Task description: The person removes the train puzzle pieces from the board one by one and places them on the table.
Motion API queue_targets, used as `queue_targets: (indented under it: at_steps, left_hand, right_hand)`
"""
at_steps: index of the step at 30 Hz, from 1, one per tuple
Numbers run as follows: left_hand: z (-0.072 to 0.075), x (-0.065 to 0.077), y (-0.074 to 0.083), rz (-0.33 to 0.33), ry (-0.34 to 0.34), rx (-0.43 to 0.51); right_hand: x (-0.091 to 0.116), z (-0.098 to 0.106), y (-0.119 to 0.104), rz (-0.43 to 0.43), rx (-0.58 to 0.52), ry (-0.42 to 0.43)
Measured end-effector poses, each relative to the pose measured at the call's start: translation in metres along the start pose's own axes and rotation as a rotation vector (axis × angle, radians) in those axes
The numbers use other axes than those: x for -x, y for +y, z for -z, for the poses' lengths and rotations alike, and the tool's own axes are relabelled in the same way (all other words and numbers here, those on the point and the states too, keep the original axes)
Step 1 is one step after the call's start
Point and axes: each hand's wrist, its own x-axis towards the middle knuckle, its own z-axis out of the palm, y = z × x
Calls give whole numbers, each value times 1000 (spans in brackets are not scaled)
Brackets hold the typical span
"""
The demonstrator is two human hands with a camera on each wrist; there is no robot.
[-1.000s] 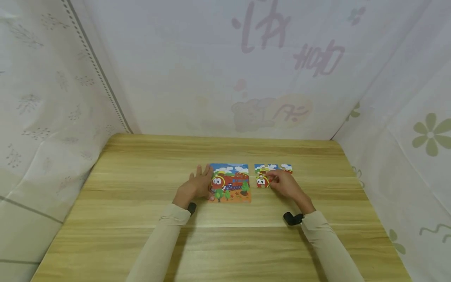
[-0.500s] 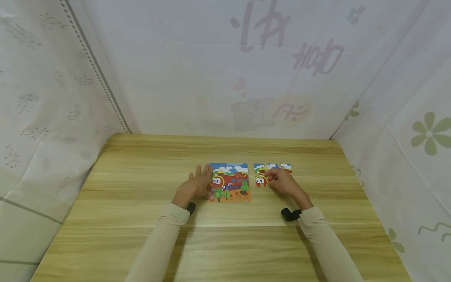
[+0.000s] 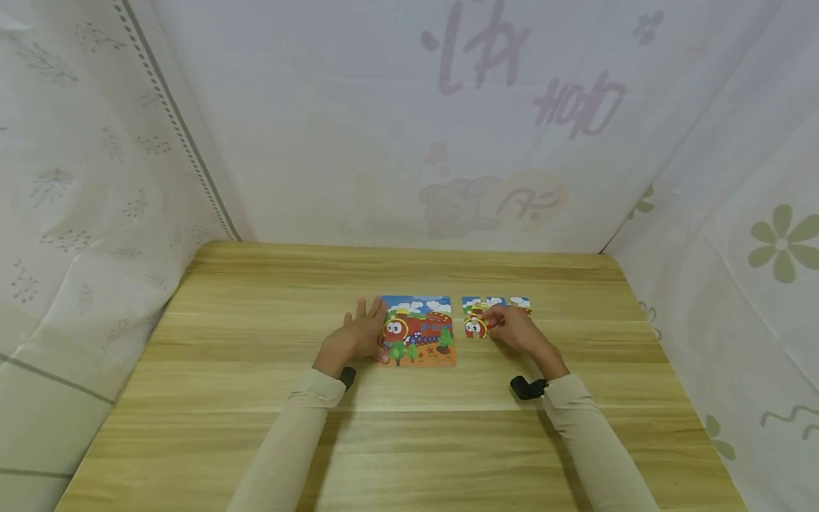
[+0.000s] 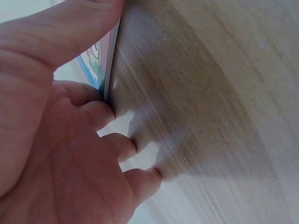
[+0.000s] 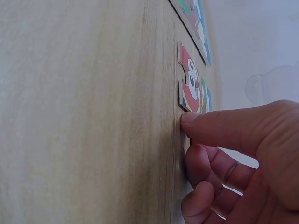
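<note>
Large purple lettering [image 3: 476, 50] and a smaller slanted line of purple letters [image 3: 579, 107] are printed on the white back curtain [image 3: 307, 142], as is script in a pale yellow oval [image 3: 552, 186]. None can be read with certainty.

A pale lettered cloth [image 3: 358, 128] hangs behind the wood-grained table [image 3: 416, 448], a flowered cloth [image 3: 716, 270] at right.

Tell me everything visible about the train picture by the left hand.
The train picture is a thin, roughly square board that looks like cardboard, with a pale edge. It shows a red, big-eyed train, white clouds in blue sky, green trees and orange ground. It lies flat on the wooden table, apart from the puzzle pieces to its right. The left hand touches its left side.
</note>
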Motion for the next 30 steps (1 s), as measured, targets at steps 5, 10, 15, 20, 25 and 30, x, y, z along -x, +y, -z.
queue_targets:
  at_steps: [5,10,15,20,25,30]
  left_hand:
    - [0,-2,-1,7,3,-5]
    - [0,-2,-1,9,3,-6]
    - [0,0,0,7,0,-2]
    - [1,0,1,8,-6,-4]
    - [0,-1,0,8,-11,0]
    - [0,-1,0,5,-10,11]
  right_hand:
    - [0,0,0,-5,15,5]
    - [0,1,1,-16,18,1]
    - [0,3,1,-16,-6,-10]
    - [-1,5,-2,-14,-15,2]
    - [-5,2,-10,-5,-31,6]
    - [-10,-5,-23,7,-44,-8]
